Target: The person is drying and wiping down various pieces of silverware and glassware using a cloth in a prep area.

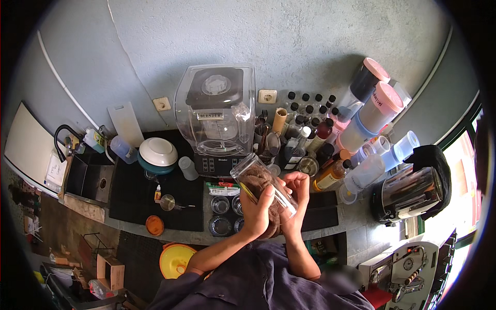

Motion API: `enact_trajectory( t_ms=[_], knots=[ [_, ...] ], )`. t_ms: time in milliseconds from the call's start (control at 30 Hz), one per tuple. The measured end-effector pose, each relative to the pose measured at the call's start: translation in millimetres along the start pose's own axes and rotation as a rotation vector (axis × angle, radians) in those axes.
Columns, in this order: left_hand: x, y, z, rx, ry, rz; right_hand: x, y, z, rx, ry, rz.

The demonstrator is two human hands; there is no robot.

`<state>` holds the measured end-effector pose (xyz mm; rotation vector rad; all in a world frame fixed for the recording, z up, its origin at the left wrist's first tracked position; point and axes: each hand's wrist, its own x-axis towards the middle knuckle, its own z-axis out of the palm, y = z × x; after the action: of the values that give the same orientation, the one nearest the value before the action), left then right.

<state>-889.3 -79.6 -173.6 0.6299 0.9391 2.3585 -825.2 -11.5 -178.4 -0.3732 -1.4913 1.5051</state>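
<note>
Tilted above the counter's front is a clear drinking glass (243, 167), its base up and to the left. A brown cloth (259, 176) is bunched inside it, and more of this cloth hangs out between my wrists. My left hand (256, 214) grips the glass from the left, thumb along its side. At the mouth end, my right hand (299, 197) curls about the glass with its fingers bent; its thumb is hard to make out. Just beyond my hands stands a covered blender (215, 112). Several small glass bowls (220, 204) sit left of my left hand, partly hidden by it.
Syrup bottles (321, 133) and stacked plastic canisters (366, 120) crowd the back right. A metal dispenser (410, 193) stands at the far right. Leftward are upturned bowls (158, 152), a frosted cup (188, 168), an orange lid (155, 225) and a sink (87, 178).
</note>
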Motion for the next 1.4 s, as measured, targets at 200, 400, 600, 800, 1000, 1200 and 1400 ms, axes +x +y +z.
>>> enact_trajectory(
  t_ms=[200, 400, 600, 800, 1000, 1200, 1400],
  knots=[
    [12, 10, -17, 0.15, 0.003, -0.057, 1, 0, -16, 0.096, -0.09, 0.157],
    [-13, -15, -6, 0.119, -0.011, 0.05, 0, 8, 2, 0.076, 0.0, -0.022],
    [15, 13, -18, -0.081, 0.147, -0.049, -10, -5, -5, 0.195, -0.094, 0.173],
    [40, 29, -36, 0.015, 0.288, -0.139, -25, -18, -17, -0.225, -0.137, -0.068],
    [33, 22, -38, -0.049, 0.278, -0.237, -29, -19, -9, -0.769, -0.634, -0.247],
    [19, 5, -29, 0.127, 0.203, -0.15, -5, -7, -6, -0.759, -0.726, -0.248],
    [21, 7, -37, 0.075, 0.118, -0.13, -7, 4, -17, -0.819, -0.667, -0.387]
  ],
)
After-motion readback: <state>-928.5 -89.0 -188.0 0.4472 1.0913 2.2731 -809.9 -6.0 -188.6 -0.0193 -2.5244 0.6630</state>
